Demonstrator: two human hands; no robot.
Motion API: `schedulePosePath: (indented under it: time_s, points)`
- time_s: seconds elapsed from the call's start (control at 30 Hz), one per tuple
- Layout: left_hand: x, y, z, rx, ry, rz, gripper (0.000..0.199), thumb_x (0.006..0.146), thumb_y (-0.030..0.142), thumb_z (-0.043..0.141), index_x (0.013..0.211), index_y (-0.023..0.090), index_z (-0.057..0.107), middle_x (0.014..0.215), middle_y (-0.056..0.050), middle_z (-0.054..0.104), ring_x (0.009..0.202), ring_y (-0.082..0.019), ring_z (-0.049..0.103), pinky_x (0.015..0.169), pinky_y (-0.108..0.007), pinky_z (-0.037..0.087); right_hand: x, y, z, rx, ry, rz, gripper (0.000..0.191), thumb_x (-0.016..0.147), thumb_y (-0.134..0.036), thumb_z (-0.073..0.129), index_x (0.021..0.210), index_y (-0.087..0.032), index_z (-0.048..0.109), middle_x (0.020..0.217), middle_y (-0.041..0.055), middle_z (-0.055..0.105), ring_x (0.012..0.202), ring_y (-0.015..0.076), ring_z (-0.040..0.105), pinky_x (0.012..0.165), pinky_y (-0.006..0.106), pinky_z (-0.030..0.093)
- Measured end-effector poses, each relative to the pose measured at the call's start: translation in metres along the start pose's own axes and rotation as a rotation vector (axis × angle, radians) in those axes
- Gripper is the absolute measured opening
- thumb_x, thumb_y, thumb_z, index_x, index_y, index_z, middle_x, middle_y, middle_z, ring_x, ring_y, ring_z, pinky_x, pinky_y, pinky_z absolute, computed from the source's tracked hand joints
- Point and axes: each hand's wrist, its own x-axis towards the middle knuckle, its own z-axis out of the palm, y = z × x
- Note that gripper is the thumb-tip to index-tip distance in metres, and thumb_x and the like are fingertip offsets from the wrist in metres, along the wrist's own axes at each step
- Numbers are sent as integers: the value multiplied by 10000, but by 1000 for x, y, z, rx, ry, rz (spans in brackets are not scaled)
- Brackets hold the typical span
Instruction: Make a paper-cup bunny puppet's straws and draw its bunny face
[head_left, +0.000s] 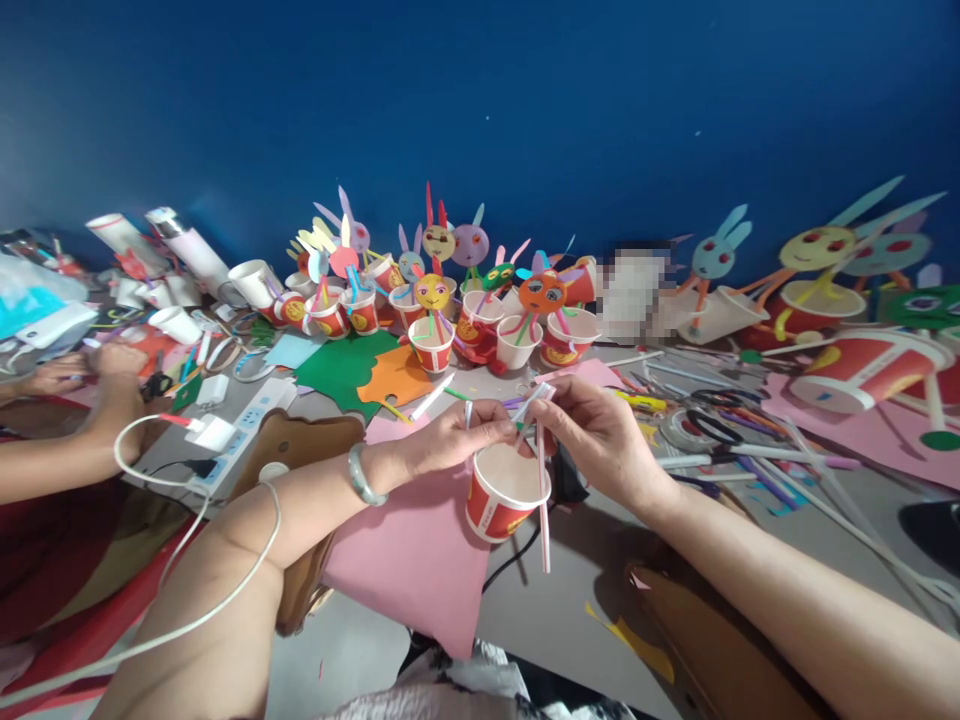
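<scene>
**Patterned cloth (450, 695) nearest us, a strip (543, 500) pinched above a cup (510, 510)**

We see the cloth crumpled and cut off at the bottom edge. Farther in, the right hand (589, 425) grips the flat, pale strip near its top, the long end hanging past the cup. The left hand (480, 430), under a smooth, stone-like bangle (366, 475), is closed in a pinch on pale strip too; we cannot tell whether it is one piece. The round red-and-white paper cup is just below both hands, overlapping a pink sheet (405, 560); its small lettering is too blurred for us to read. Beyond lie a jagged green sheet (337, 370) and more cups (519, 342), topped by round heads (433, 292). Pixelation (636, 295) hides something beside them. At left, another person's arm (75, 465) is cut off. Behind stands a blue wall (480, 100).
</scene>
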Motion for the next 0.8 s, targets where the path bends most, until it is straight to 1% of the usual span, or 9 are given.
schedulePosePath:
  time_s: [0.1,0.17,0.3,0.47,0.57,0.63,0.7,0.8]
  points:
    - [0,-2,-2,56,51,-2,363,926,493,605,828,145,639,902,-78,691,895,-183,649,842,-296,489,-1,1,1,-5,-2,-1,386,852,-559,701,878,-191,585,605,-24,617,456,102,552,427,229,436]
    - [1,-5,-3,79,59,3,377,919,509,614,818,147,631,895,-73,692,882,-180,645,828,-293,484,-1,1,1,-12,-5,-1,381,859,-552,697,887,-190,584,600,-28,608,457,100,553,429,226,434]
    - [2,-5,-3,30,27,1,412,898,550,633,822,144,631,896,-85,703,886,-192,658,828,-307,494,-2,2,0,-9,-5,-9,360,868,-534,695,910,-194,584,622,-24,618,467,105,562,440,232,444]
    - [0,1,-2,27,-24,16,462,928,586,564,862,145,680,942,-99,716,928,-198,657,879,-318,503,-2,3,-1,-17,12,-19,372,864,-560,689,897,-202,592,622,-13,624,500,119,573,470,244,459]
    - [0,3,-3,33,-3,-5,404,932,537,586,877,148,677,966,-94,717,953,-200,656,880,-313,500,-2,2,1,-13,14,-4,380,859,-567,692,907,-205,587,623,-13,628,496,122,576,462,247,460]
    - [0,2,-4,36,-3,-13,371,928,507,606,870,146,671,950,-89,712,927,-192,657,857,-305,496,-3,1,1,-1,10,8,380,858,-561,696,921,-204,581,627,-16,628,487,122,578,450,246,459]
    - [0,1,-4,12,-14,-9,371,921,510,615,874,145,664,931,-86,708,908,-189,659,842,-304,495,-2,1,2,9,4,6,379,859,-554,698,928,-201,578,626,-20,623,476,118,575,442,243,457]
    - [-1,1,-4,-18,-11,-16,409,922,545,599,903,143,671,970,-103,717,945,-203,671,875,-322,500,-1,3,1,2,5,-11,370,868,-544,693,921,-195,582,617,-22,620,475,110,567,449,236,457]
